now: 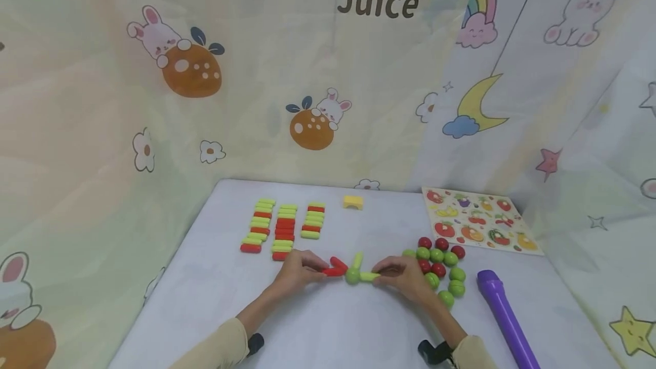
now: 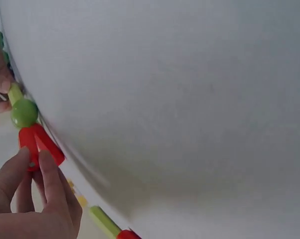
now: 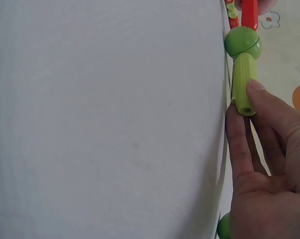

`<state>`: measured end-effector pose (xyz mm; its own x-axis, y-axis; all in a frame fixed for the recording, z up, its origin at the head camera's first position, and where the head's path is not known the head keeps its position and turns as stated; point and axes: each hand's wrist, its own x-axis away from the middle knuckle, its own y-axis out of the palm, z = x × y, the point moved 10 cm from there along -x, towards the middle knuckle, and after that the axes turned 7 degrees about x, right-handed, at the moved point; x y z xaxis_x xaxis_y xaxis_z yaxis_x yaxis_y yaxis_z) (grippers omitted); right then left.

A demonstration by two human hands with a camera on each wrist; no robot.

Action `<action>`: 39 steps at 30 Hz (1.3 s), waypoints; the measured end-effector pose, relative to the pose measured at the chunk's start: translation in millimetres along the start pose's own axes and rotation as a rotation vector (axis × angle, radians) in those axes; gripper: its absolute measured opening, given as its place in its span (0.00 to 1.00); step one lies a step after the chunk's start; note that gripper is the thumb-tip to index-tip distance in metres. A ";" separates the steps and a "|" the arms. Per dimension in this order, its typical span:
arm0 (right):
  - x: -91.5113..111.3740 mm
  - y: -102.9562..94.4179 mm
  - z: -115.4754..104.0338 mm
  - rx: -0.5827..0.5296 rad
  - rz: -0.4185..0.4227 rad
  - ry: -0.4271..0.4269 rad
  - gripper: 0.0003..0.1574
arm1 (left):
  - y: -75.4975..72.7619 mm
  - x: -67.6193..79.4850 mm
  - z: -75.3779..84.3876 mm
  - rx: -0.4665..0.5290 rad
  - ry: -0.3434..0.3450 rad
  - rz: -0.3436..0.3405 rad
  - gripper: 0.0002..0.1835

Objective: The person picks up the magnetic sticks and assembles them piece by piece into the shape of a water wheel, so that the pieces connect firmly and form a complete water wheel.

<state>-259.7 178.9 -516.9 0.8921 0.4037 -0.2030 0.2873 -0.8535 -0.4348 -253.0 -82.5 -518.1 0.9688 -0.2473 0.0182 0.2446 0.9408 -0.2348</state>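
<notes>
A green ball (image 1: 352,275) sits between my hands at the middle of the table, with red and yellow-green rods standing out from it. My left hand (image 1: 299,270) pinches a red rod (image 2: 28,142) by its outer end, between thumb and fingers. A second red rod (image 2: 49,144) angles off beside it. From the other side, my right hand (image 1: 408,279) grips the end of a yellow-green rod (image 3: 245,82) with thumb and fingertips. Another yellow-green rod (image 1: 358,259) points toward the back of the table from the ball.
Red and yellow-green rods (image 1: 284,226) lie in three columns at the back left. A yellow arched block (image 1: 353,203) stands behind. Loose red and green balls (image 1: 437,255) cluster by my right hand. A fruit-picture sheet (image 1: 476,218) and a purple microphone-shaped stick (image 1: 507,318) lie right.
</notes>
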 end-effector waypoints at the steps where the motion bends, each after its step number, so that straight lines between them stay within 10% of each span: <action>1: 0.1 0.9 -0.7 -0.006 -0.001 -0.009 0.18 | 1.8 -0.3 0.0 0.001 0.002 0.002 0.09; 10: 2.0 0.5 -0.5 -0.009 0.031 -0.005 0.16 | 7.7 -3.4 7.2 -0.027 0.003 -0.020 0.10; 19: 6.1 -1.2 12.2 -0.009 0.036 0.098 0.18 | -54.3 -49.8 26.7 -0.259 0.139 0.227 0.11; 32: 8.6 0.5 16.6 0.002 0.024 0.108 0.17 | -21.9 -71.9 16.7 -0.571 0.168 -0.016 0.08; 39: 10.8 -1.7 12.4 0.012 0.048 0.103 0.17 | -13.5 -61.9 20.5 -0.502 0.216 -0.042 0.08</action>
<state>-254.9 188.8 -529.2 0.9361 0.3257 -0.1325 0.2398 -0.8669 -0.4370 -315.4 -75.2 -496.1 0.9152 -0.3737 -0.1505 0.1817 0.7162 -0.6739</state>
